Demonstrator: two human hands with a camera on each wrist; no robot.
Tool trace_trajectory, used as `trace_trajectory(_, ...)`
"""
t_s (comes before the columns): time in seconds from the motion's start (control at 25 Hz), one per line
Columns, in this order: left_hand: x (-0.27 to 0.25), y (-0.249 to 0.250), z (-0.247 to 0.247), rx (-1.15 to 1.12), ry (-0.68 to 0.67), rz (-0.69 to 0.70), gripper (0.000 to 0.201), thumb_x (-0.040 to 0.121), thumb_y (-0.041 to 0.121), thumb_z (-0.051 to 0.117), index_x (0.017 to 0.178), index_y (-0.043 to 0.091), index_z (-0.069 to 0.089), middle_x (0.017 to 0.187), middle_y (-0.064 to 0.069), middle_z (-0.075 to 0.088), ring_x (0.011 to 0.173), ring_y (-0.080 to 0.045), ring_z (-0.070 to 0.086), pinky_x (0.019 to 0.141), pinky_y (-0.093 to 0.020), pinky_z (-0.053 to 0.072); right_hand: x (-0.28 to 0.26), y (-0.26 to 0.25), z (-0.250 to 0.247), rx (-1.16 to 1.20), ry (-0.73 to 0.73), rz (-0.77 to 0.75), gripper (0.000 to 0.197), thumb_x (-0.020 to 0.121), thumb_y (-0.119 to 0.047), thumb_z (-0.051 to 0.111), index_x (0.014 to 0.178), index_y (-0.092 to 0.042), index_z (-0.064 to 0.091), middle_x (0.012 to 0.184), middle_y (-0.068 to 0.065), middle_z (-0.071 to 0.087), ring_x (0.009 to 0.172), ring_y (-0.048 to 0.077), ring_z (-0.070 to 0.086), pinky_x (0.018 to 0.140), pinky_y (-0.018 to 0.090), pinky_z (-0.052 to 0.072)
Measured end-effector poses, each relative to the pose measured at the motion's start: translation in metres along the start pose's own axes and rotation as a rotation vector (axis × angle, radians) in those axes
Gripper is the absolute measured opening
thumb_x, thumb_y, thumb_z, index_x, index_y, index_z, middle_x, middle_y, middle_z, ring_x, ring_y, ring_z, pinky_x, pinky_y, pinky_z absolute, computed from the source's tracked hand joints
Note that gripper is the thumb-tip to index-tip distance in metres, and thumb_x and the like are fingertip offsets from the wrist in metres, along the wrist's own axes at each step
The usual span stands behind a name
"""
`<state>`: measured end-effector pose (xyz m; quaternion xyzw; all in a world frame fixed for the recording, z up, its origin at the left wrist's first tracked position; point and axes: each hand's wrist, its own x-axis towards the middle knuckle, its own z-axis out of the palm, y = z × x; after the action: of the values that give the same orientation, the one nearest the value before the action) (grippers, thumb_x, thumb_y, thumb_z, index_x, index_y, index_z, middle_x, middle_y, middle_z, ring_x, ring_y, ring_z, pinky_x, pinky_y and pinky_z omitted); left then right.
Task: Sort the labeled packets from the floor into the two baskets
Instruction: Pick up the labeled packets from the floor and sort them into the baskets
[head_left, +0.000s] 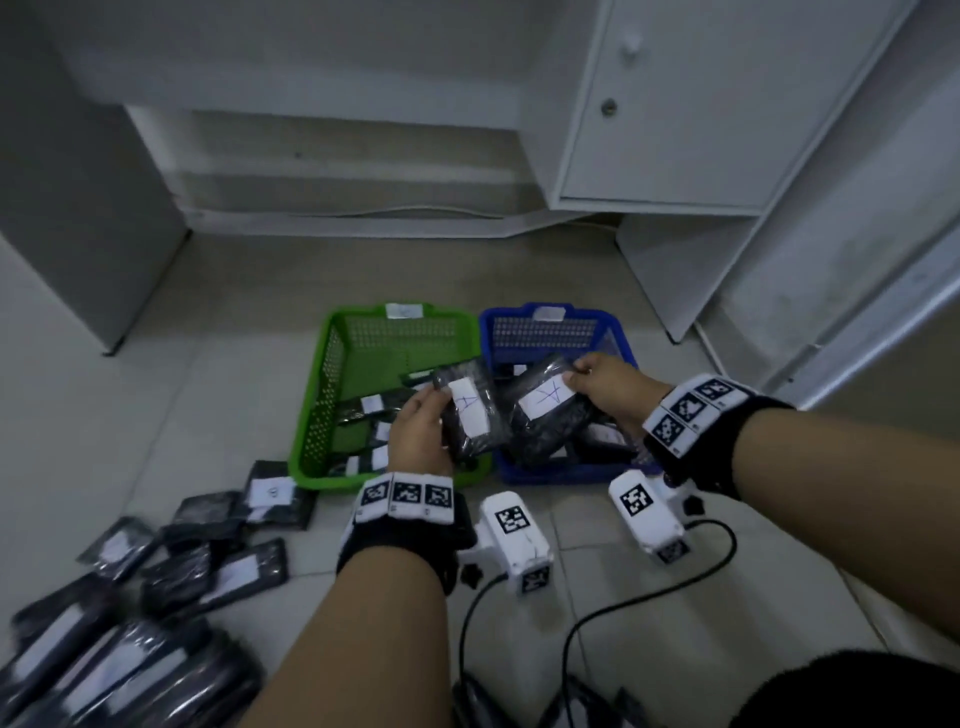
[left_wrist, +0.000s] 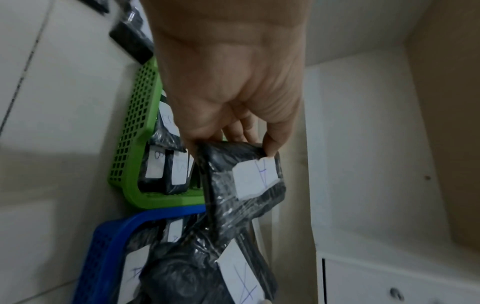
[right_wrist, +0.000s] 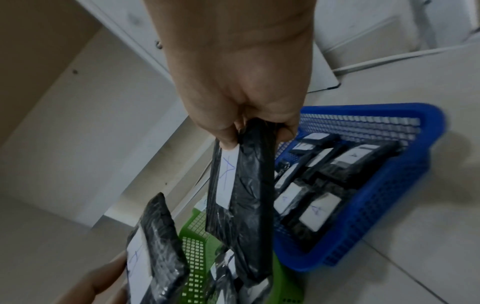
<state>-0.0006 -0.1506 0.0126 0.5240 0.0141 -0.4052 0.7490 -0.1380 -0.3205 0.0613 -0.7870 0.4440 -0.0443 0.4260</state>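
1. Left hand (head_left: 420, 435) gripping a black packet (head_left: 470, 415) by its edge, fingers curled round it, white label marked "A" facing up, held above the seam between the two baskets.
2. Right hand (head_left: 608, 387) pinching the top edge of a second packet (head_left: 548, 415), also labelled "A", hanging over the blue basket (head_left: 615, 332).
3. Green basket (head_left: 332, 364) just beside the blue one, both holding packets.
4. More loose packets (head_left: 197, 540) lying on the tiled floor (head_left: 623, 597) at lower left.
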Motion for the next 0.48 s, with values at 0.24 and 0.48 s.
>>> trace_trajectory(0.24, 0.030, 0.018, -0.049, -0.106, 0.086, 0.072, 0.035, 0.087, 0.015, 0.061, 0.121, 0.006, 0.059, 0.116, -0.022, 0.065, 0.111, -0.041, 0.060, 0.094, -0.064, 0.044, 0.059, -0.042, 0.050, 0.080, -0.082, -0.046, 0.020, 0.095, -0.022, 0.053, 0.090, -0.002, 0.054, 0.087, 0.015, 0.054, 0.084, 0.030, 0.056, 0.078, 0.041, 0.045)
trace_trajectory(0.48, 0.051, 0.005, -0.061, -0.087, 0.082, 0.062, 0.034, 0.093, 0.011, 0.054, 0.126, 0.004, 0.052, 0.116, -0.022, 0.065, 0.103, -0.037, 0.063, 0.088, -0.053, 0.052, 0.105, 0.002, 0.090, 0.395, -0.109, 0.094, 0.023, 0.087, -0.020, 0.055, 0.105, -0.006, 0.054, 0.103, 0.022, 0.060, 0.091, 0.034, 0.059, 0.076, 0.042, 0.046)
